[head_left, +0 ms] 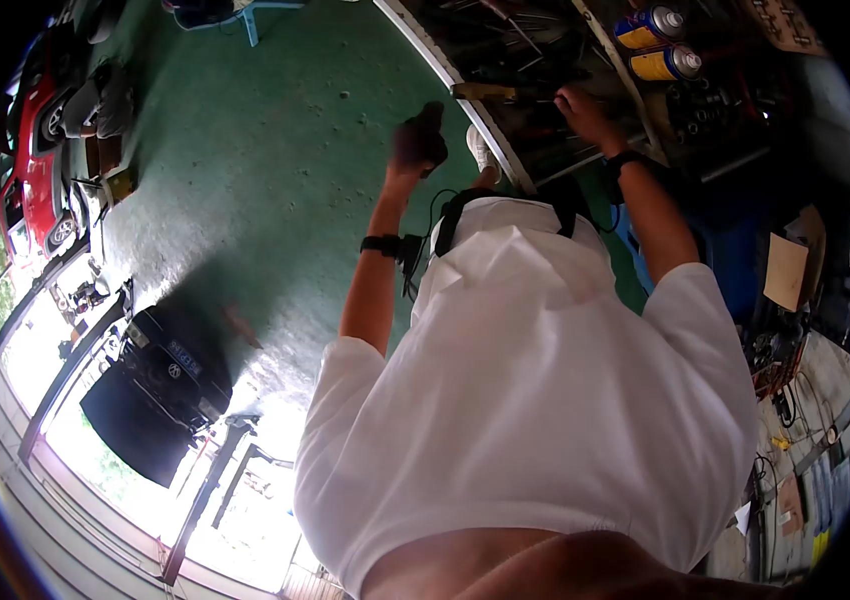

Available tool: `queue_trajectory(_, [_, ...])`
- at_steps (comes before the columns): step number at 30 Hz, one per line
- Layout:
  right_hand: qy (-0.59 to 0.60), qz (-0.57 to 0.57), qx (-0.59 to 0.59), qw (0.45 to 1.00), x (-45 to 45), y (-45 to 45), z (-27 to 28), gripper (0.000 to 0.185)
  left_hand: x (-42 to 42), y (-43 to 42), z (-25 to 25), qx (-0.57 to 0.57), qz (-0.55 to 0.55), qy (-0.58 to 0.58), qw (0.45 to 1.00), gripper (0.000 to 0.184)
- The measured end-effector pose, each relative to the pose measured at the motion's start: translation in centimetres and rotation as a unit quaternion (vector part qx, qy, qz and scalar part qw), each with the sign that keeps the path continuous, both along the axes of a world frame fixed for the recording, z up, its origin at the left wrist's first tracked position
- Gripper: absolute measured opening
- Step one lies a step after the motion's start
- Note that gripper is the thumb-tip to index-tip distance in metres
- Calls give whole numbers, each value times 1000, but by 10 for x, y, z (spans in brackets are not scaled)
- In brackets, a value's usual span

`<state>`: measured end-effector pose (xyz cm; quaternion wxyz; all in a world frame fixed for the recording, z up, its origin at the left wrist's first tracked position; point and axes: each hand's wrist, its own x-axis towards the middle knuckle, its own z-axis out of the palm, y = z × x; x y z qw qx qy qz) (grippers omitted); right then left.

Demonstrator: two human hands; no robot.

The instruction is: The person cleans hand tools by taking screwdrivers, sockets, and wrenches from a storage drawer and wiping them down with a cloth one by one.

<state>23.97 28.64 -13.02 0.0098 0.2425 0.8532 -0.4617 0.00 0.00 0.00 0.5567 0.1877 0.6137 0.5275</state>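
My left hand (pixel 415 152) is over the green floor, beside the tool drawer. It looks dark, and its fingers are closed around a dark object whose kind I cannot make out. On the other side, my right hand (pixel 587 120) reaches over the open tool drawer (pixel 493 140), fingers partly stretched out. Closest to its fingertips is a yellow-handled tool (pixel 485 91), lying across the drawer's edge, with a thin part pointing at the hand. Several long, thin tools (pixel 520 35) lie in the dim drawer.
Two spray cans (pixel 667 62) lie beyond a divider, near dark sockets or fittings (pixel 710 110). A blue plastic piece (pixel 720 260) stands by my right arm. Behind on the left are a dark car (pixel 170 365) with its hood raised and a red car (pixel 37 190).
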Motion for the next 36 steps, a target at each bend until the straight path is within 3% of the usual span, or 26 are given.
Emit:
queue_trajectory(3, [85,14,73,994,-2,-6,16,21,2,6,-8,-90,114,-7,989,26])
queue_trajectory(4, [107,8,95,990,-21,-20,21,20,-21,-18,-35,-27,73,191,979,29])
queue_trajectory(6, [127,4,118,985,-39,-35,37,19,-31,-40,-39,35,27,378,925,32])
queue_trajectory(8, [149,38,168,974,-44,-46,57,17,-16,-48,-8,84,201,247,944,41])
queue_trajectory(9, [148,37,172,973,-48,-49,63,17,-21,-45,-2,88,201,245,944,41])
queue_trajectory(10, [146,63,194,968,-55,-52,69,17,-33,-44,6,100,78,406,905,46])
queue_trajectory(11, [142,87,215,962,-61,-58,74,16,-40,-41,13,107,-47,550,827,51])
queue_trajectory(12, [127,101,245,956,-66,-67,88,15,-35,-33,25,113,-48,549,827,51])
queue_trajectory(14, [152,113,271,944,-74,-80,103,15,-16,-26,51,-21,-129,565,814,46])
queue_trajectory(15, [181,127,292,930,-79,-87,112,14,-7,-23,52,-17,-128,566,814,46])
queue_trajectory(17, [193,132,305,923,-86,-99,132,13,5,-19,50,-126,-203,529,814,56])
queue_trajectory(21, [163,176,341,909,-82,-103,150,10,11,-20,24,-152,-216,530,806,50])
queue_trajectory(25, [139,185,345,910,-64,-104,155,17,17,-21,6,-124,-172,567,796,38])
queue_trajectory(27, [86,144,285,944,-52,-112,158,23,14,-17,2,-60,-139,635,758,32])
queue_trajectory(29, [129,122,291,940,-47,-114,152,30,12,-9,-1,-19,-124,668,734,31])
queue_trajectory(31, [-8,110,218,970,-45,-114,164,40,13,2,9,19,-107,698,708,30])
queue_trajectory(33, [-25,114,187,975,-44,-105,173,47,22,8,18,29,-117,678,725,27])
queue_trajectory(36, [-72,107,124,984,-41,-90,166,60,31,19,19,49,-120,695,707,23])
